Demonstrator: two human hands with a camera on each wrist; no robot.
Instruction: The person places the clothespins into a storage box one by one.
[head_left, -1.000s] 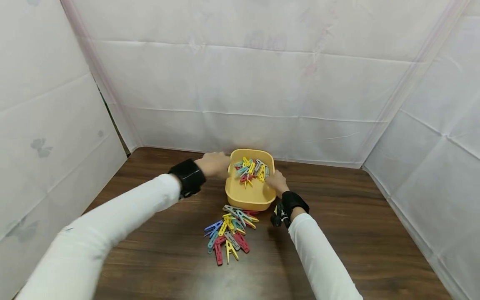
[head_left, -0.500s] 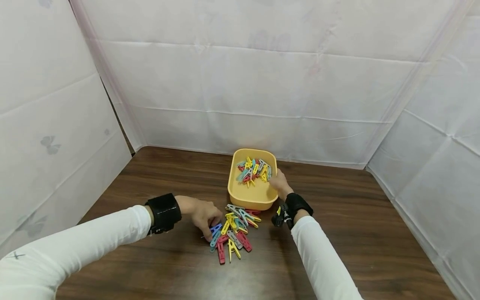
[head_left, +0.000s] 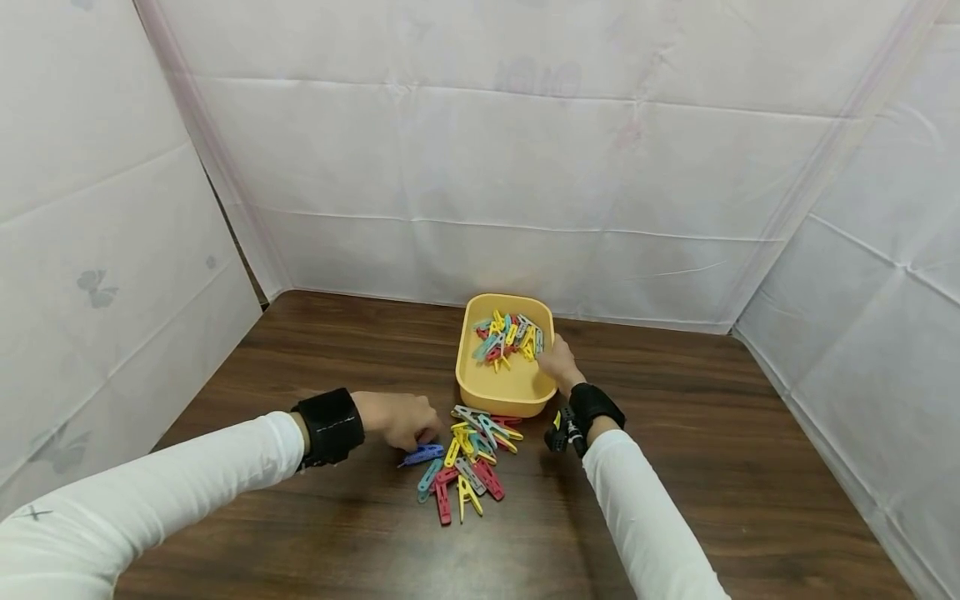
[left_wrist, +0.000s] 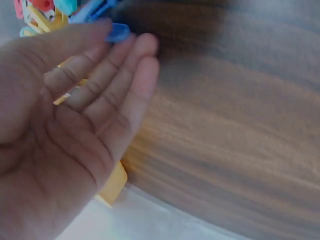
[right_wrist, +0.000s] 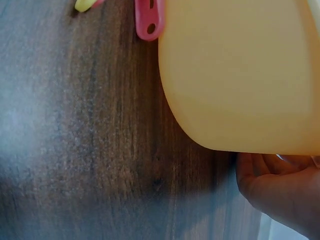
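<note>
Head view: my left hand (head_left: 397, 419) pinches a blue clothespin (head_left: 422, 455) off the pile, while my right hand (head_left: 558, 363) grips (steadying) the yellow tub (head_left: 491, 392).

We see two arms in long white sleeves, cloth smooth, faintly creased near cuffs. Left sleeve (head_left: 187, 483) carries small dark mark near lower edge of head view. Left wrist wears wide black band (head_left: 330, 427) with pale stitching along edges. Right sleeve (head_left: 637, 517) ends at similar black band (head_left: 596, 404); small black device with yellow spot (head_left: 558, 429) sits on its inner side. We note bare left hand (head_left: 397, 419) and right hand (head_left: 558, 363), no gloves, no rings visible.
</note>
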